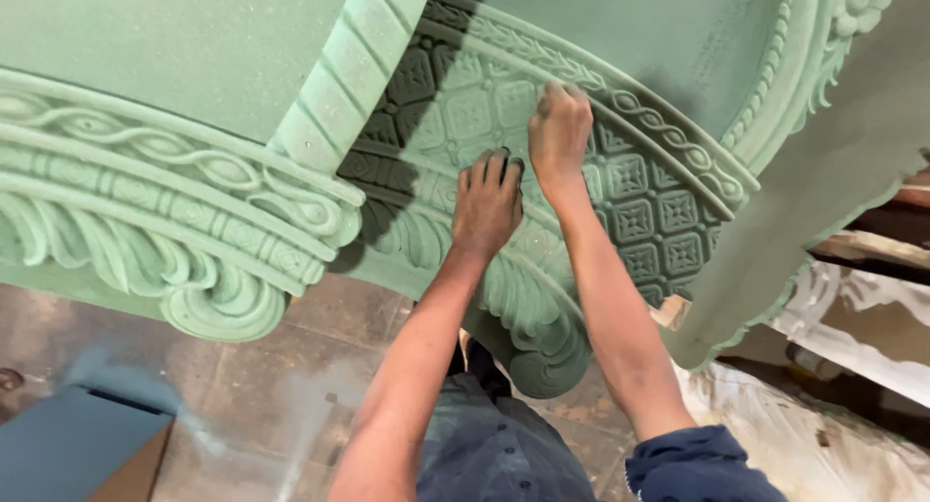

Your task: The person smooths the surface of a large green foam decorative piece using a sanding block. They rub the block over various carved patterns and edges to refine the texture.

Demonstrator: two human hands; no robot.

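The left hand (487, 203) is laid flat with spread fingers, grasping nothing, on the green carved panel (620, 187), which is stood upright in the middle of the view. The right hand (559, 134) is pressed with bunched fingertips on the square pattern near the rope border; if something small is held there cannot be told. A second carved green piece (165, 221) is seen at the left, above the stone floor (291, 386), and white carved pieces (852, 318) are lying at the right.
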